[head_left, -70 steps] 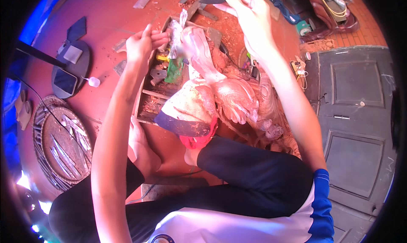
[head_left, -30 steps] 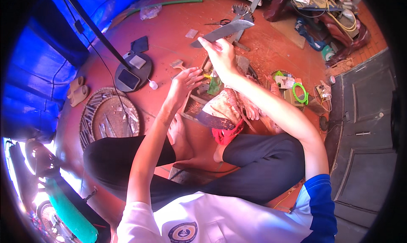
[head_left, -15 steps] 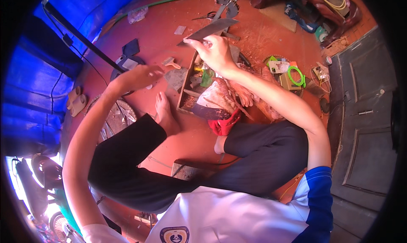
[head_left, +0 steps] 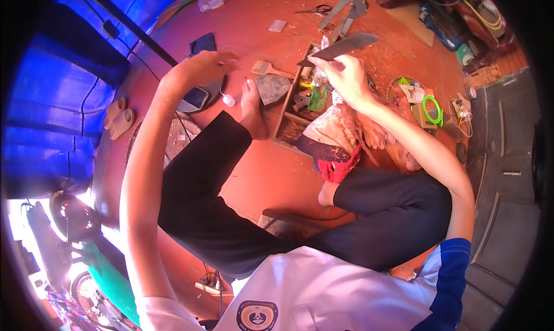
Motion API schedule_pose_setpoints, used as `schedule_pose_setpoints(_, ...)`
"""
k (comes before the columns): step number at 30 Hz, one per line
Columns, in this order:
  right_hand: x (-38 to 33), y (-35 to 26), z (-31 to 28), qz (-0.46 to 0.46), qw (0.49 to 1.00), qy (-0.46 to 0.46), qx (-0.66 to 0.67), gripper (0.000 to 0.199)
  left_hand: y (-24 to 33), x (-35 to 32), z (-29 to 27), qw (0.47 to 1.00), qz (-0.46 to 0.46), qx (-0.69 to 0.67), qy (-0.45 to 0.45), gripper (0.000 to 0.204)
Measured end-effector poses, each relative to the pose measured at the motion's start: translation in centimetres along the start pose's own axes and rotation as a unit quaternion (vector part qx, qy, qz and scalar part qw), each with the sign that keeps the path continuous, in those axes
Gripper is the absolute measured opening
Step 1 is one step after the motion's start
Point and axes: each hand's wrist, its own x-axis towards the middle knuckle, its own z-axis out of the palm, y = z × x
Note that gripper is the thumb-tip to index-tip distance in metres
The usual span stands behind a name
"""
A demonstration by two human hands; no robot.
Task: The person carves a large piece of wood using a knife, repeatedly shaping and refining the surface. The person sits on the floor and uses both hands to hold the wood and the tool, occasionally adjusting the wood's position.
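Note:
A flat dark metal blade, pointed at its far right end, is pinched in the fingers of my right hand, up over the shallow wooden tray. My left hand hovers to the left, its fingers loosely stretched with nothing in them. Beneath my right forearm lies a reddish carved wood piece beside pale crumpled cloth covered in shavings. Small tools and a green packet are in the tray. A wide wooden-handled brush rests on the floor between my hands.
I sit low on a red floor, legs bent. A grey stone slab lies by my foot, and scissors farther off. A green ring is at right, near a dark wooden door. Sandals are at left.
The whole view has swung, so most things sit farther right in the picture. My right hand still grips the blade. My left hand stays raised and empty.

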Motion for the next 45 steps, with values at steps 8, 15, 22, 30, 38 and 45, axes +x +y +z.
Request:
schedule_pose_setpoints(8,0.9,1.1,-2.1,-0.008,0.999,0.035,-0.007,0.019,2.9,2.0,3.6,0.997,0.076,0.02,-0.009,0.042)
schedule_pose_setpoints(15,3.2,-2.2,-6.3,-0.104,0.987,0.125,0.012,0.019,11.1,3.4,6.4,0.992,0.129,0.009,-0.007,0.055)
schedule_pose_setpoints(22,2.4,-1.0,-8.5,-0.103,0.993,0.045,0.03,0.011,11.8,5.5,9.8,0.994,0.096,-0.046,0.001,0.06)
schedule_pose_setpoints(30,1.0,-1.2,-10.6,-0.026,0.981,-0.148,-0.121,0.018,11.2,9.0,11.9,0.944,0.142,-0.234,0.185,0.053)
schedule_pose_setpoints(38,0.7,-2.3,-10.2,-0.076,0.932,-0.269,-0.23,0.016,18.4,7.7,19.5,0.745,0.092,-0.584,0.31,0.078)
schedule_pose_setpoints(45,1.0,-1.7,-9.1,-0.11,0.891,-0.341,-0.277,0.013,21.7,8.9,21.8,0.754,0.069,-0.566,0.327,0.114)
